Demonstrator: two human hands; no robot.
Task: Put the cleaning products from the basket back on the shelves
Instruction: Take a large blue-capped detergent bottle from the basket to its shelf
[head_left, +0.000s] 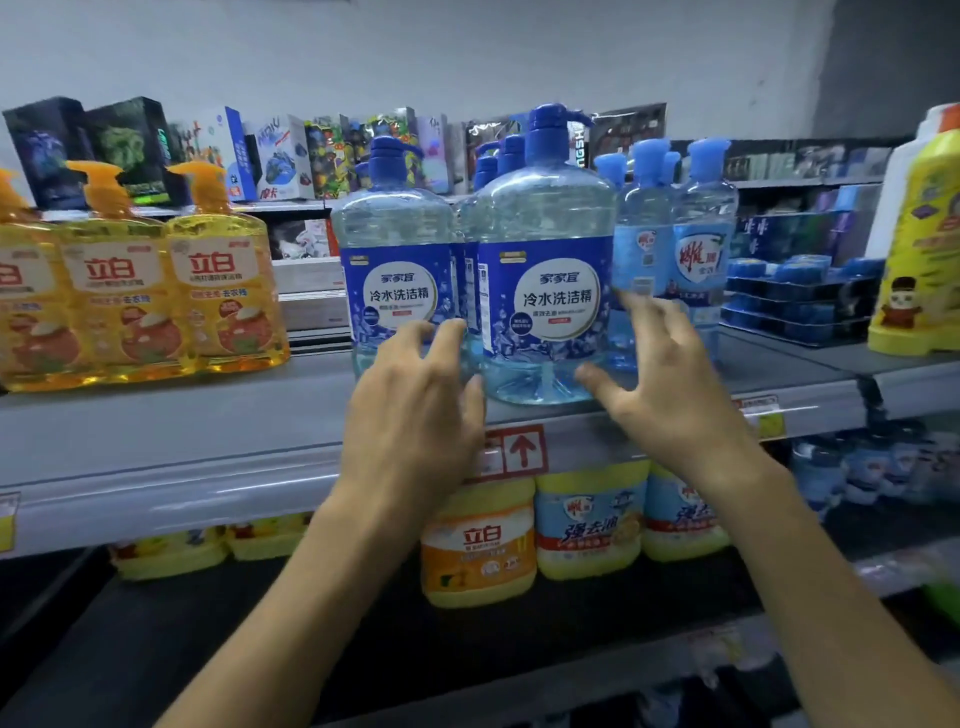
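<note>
A large clear blue dish-soap bottle (543, 291) with a blue pump and a blue label stands upright near the front edge of the grey shelf (208, 436). My left hand (415, 405) is at its lower left, fingers spread, the fingertips reaching between it and a matching bottle (397, 260) on the left. At its lower right is my right hand (670, 384), fingers apart, the thumb by the bottle's base. Neither hand closes around the bottle. The basket is out of view.
Yellow pump bottles (135, 291) fill the shelf's left, with slimmer light-blue bottles (675, 244) to the right and a tall yellow bottle (919, 234) at the far right. Yellow tubs (478, 540) sit on the lower shelf. Boxes (280, 156) line the back.
</note>
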